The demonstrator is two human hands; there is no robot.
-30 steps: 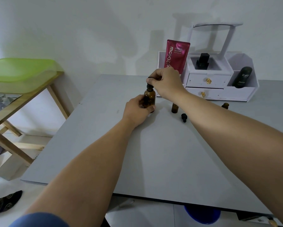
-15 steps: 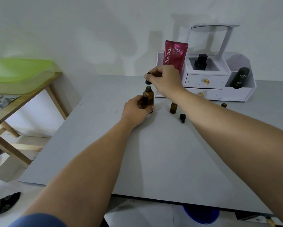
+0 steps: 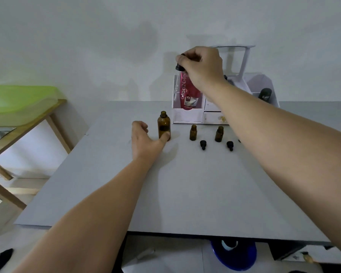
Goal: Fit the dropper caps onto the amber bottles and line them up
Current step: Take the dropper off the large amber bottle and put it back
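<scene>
A large amber bottle (image 3: 163, 125) stands uncapped on the grey table (image 3: 185, 184). My left hand (image 3: 144, 138) lies beside it on the left, thumb touching the bottle's lower front, fingers loosely curled away from it. High above, my right hand (image 3: 202, 65) pinches a black dropper cap (image 3: 179, 67); a faint glass pipette seems to hang below the cap. Two small amber bottles (image 3: 193, 132) (image 3: 219, 133) stand open to the right. In front of each lies a black dropper cap (image 3: 203, 144) (image 3: 230, 145).
A white drawer organizer (image 3: 187, 116) stands at the back of the table with a red tube (image 3: 189, 91) and a black bottle (image 3: 265, 94) in it. A green tray (image 3: 17, 101) rests on a wooden stand at left. A blue object (image 3: 233, 253) sits below the table's front edge.
My right hand has lifted the dropper cap well above the large bottle's neck. My left hand has loosened its grip and now only touches the bottle with its thumb.
</scene>
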